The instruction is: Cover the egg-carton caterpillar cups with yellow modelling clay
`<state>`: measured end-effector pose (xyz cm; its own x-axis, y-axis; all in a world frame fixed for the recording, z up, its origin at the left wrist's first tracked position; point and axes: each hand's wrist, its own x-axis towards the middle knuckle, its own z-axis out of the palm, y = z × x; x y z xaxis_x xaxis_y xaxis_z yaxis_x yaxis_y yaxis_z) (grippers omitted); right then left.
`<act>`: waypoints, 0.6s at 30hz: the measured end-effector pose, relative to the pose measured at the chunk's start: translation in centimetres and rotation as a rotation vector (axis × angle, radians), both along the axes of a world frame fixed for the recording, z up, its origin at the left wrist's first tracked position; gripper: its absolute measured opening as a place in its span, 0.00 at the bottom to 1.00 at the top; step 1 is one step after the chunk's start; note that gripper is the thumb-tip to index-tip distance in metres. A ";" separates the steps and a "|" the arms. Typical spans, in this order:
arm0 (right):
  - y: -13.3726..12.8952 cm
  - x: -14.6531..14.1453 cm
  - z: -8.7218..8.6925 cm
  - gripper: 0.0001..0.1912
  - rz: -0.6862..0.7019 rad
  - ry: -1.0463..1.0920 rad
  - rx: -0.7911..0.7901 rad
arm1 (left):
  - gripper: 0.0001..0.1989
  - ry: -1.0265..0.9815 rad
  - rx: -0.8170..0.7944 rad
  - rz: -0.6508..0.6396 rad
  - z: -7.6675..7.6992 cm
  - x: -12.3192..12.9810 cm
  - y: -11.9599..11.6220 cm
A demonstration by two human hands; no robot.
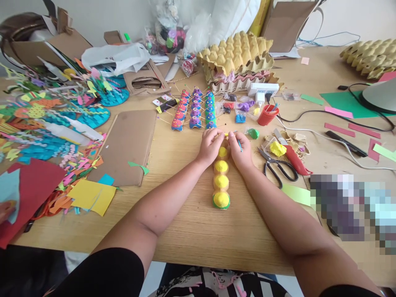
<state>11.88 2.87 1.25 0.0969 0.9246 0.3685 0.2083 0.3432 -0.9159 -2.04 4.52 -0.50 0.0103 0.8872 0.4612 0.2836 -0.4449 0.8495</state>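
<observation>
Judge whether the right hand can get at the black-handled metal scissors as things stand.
Likely yes: the scissors lie near the right hand, handles uncovered, though it holds a thin blue stick.

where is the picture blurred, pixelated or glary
Head view: coarse purple-grey and pale-blue pixel blocks cover part of the right side; head view: the small yellow piece between bare left hand and right hand looks soft; head view: lighting is gentle, no harsh glare on the yellow-domed cardboard strip.
</observation>
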 end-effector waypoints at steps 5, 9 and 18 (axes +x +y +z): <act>0.3 0.0 -0.1 0.29 -0.027 0.025 0.022 | 0.15 0.002 -0.029 0.006 -0.2 -0.1 0.1; 0.4 0.0 -0.4 0.30 -0.005 0.013 0.028 | 0.23 0.007 0.006 0.017 -0.2 -0.1 0.2; 0.2 0.0 0.0 0.38 0.013 0.029 -0.021 | 0.35 -0.018 0.025 0.057 -0.3 0.2 0.5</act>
<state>11.84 3.09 1.26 0.0950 0.9335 0.3459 0.1775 0.3260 -0.9285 -1.86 4.97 -0.77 -0.0483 0.8746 0.4825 0.2938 -0.4493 0.8437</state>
